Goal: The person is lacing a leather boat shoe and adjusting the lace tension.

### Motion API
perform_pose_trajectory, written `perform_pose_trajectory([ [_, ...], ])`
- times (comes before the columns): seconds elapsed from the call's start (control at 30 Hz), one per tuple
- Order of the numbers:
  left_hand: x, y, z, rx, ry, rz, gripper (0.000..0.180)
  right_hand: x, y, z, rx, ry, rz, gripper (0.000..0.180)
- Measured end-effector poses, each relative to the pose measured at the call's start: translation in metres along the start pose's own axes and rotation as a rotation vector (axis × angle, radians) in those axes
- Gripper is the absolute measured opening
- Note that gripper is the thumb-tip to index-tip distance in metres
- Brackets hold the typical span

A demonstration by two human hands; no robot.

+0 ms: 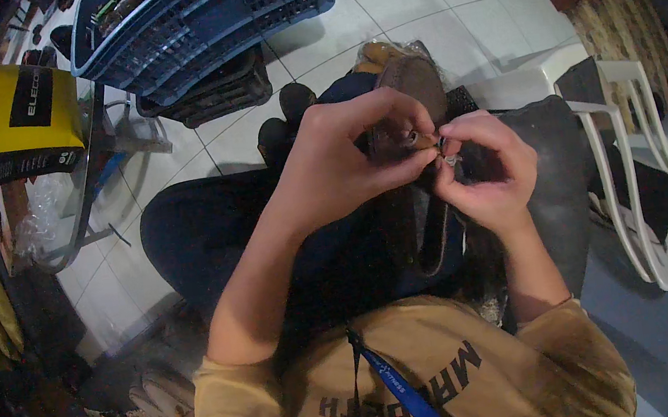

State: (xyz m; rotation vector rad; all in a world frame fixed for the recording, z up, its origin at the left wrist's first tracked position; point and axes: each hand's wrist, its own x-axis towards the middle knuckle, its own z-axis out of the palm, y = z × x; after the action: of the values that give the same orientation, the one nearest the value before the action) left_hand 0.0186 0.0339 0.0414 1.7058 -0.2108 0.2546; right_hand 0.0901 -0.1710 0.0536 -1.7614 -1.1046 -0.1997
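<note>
My left hand (347,144) is closed, thumb and forefinger pinched around a small tan and metallic piece (424,142). My right hand (495,159) meets it fingertip to fingertip and pinches the same spot, where a shiny silvery bit (451,160) shows. The piece is too small to name. Behind and below the hands, over my lap, lies a brown leather-like item (412,86) with a rounded top. A dark strap loop (436,238) hangs below the fingers; whether it joins the brown item is hidden.
A blue plastic crate (204,33) stands on a black crate (212,94) ahead. At the left a yellow and black bag (23,121) sits by a metal-framed stand (83,206). A white plastic chair (629,164) lies at the right, beside a dark cushion (551,173).
</note>
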Motion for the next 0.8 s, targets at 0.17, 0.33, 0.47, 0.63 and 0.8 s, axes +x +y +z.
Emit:
perform_pose_trajectory([
  [0.17,-0.004,-0.003,0.002,-0.077,0.010,-0.021,0.027,0.001,0.001,-0.005,-0.029,-0.040,-0.031,0.043],
  [0.33,0.000,-0.009,-0.002,-0.022,-0.019,0.064,0.031,0.000,0.002,0.002,-0.010,0.017,0.007,0.042],
  [0.47,0.002,-0.004,0.004,-0.105,-0.041,-0.013,0.027,-0.002,-0.002,0.005,-0.048,0.045,0.012,0.041],
  [0.63,0.002,0.006,0.007,-0.172,0.095,-0.084,0.024,-0.007,0.001,0.003,-0.135,0.043,0.032,0.042],
  [0.8,0.002,0.014,0.016,0.027,0.158,0.015,0.035,-0.007,-0.004,0.004,-0.129,0.069,0.062,0.042],
])
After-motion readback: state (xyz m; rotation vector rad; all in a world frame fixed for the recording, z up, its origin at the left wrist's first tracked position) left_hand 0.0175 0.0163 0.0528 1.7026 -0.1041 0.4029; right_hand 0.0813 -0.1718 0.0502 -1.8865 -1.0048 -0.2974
